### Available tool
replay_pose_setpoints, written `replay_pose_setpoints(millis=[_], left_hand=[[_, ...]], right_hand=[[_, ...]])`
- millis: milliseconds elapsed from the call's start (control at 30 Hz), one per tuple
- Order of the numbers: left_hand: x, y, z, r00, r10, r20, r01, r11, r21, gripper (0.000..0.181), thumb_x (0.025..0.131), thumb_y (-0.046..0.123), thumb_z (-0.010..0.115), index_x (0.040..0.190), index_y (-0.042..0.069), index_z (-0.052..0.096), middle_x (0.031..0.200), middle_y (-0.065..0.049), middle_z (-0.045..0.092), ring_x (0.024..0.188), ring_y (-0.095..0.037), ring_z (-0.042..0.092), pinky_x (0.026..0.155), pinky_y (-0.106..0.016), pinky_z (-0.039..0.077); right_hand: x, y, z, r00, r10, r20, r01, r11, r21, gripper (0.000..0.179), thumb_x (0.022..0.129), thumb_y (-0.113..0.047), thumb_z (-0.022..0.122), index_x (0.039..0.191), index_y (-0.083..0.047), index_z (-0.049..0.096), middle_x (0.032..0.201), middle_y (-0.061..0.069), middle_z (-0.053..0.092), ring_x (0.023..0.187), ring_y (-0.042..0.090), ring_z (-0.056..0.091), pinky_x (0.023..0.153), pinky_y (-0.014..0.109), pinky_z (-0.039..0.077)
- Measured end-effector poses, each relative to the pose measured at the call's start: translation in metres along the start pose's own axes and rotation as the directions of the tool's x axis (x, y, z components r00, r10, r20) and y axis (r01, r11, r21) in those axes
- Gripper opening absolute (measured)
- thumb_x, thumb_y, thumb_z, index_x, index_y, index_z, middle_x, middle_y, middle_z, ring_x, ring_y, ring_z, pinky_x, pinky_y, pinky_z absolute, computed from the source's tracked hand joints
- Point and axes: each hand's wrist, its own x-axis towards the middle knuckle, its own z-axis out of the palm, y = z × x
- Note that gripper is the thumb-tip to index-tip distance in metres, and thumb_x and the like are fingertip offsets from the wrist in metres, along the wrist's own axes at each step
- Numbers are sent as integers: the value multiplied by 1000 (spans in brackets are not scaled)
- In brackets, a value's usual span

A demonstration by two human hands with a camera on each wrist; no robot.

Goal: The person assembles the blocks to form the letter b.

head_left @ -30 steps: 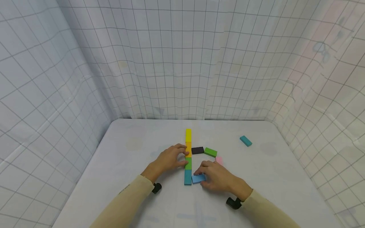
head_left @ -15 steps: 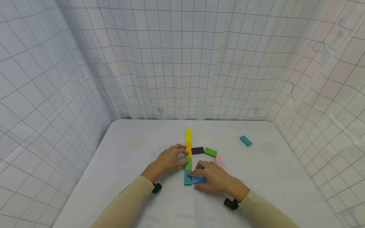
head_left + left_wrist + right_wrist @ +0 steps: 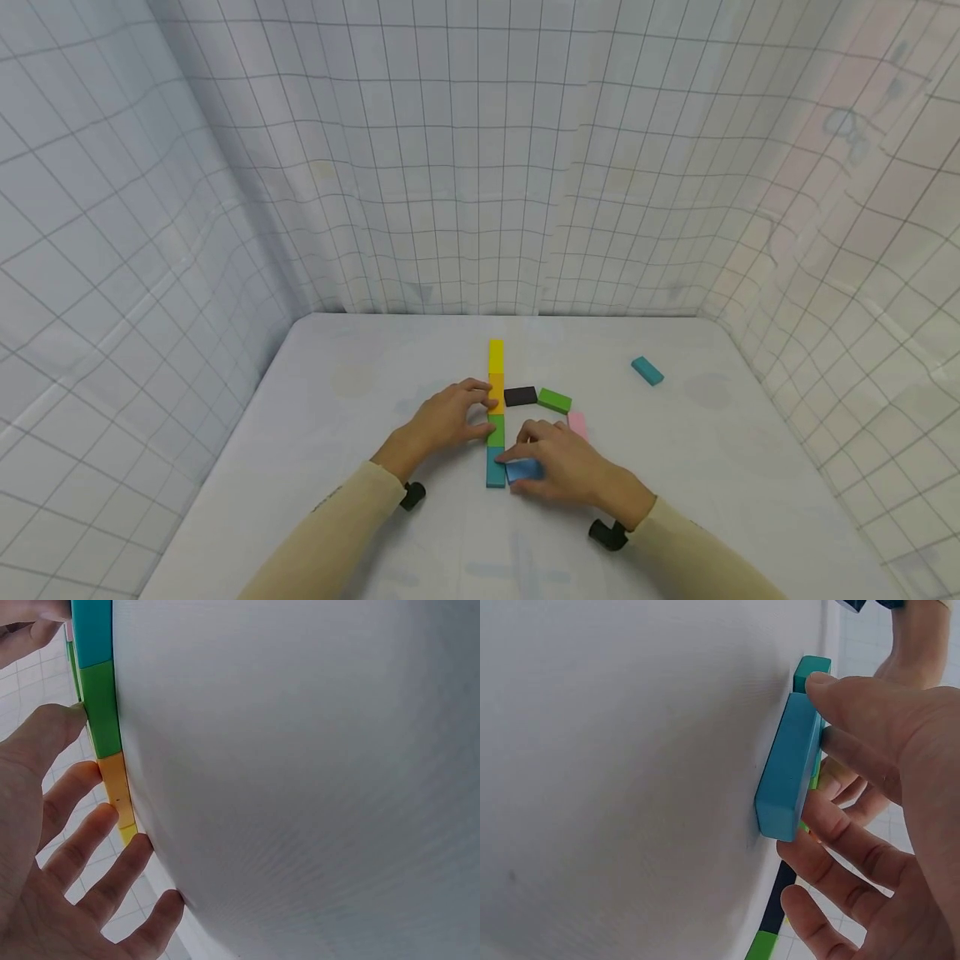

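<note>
A straight row of blocks runs away from me in the head view: a teal block (image 3: 496, 477) nearest, then a green block (image 3: 497, 435), an orange block (image 3: 497, 388) and a yellow block (image 3: 496, 356). My left hand (image 3: 446, 417) rests against the row's left side, thumb at the green block and fingertips at the orange one, fingers spread. My right hand (image 3: 564, 463) holds a light blue block (image 3: 787, 765) that meets the teal block's right side at a slight angle. The right index fingertip touches the teal block, and the right hand partly covers the light blue block.
Right of the row, a black block (image 3: 521, 396), a second green block (image 3: 555, 400) and a pink block (image 3: 577, 423) form a curve down toward my right hand. Another teal block (image 3: 647, 371) lies apart at the back right of the white table (image 3: 360, 358). Gridded curtains surround the table.
My right hand has shifted slightly left, its index finger reaching onto the teal block and its thumb moving left along the light blue block. More of the pink block shows. My left hand stays still.
</note>
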Motion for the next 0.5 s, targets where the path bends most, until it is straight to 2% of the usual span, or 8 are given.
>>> replay_pose_setpoints(millis=[500], left_hand=[[3,-1,0,1000,-4,6,4,1000,7,40,105,40,89,139,20,85,171,-2,64,156,-36,64,128,-63,57]], right_hand=[[0,3,0,999,10,-31,-9,999,45,46,103,-50,90,146,-34,83,129,-8,74,114,6,66,95,31,59]])
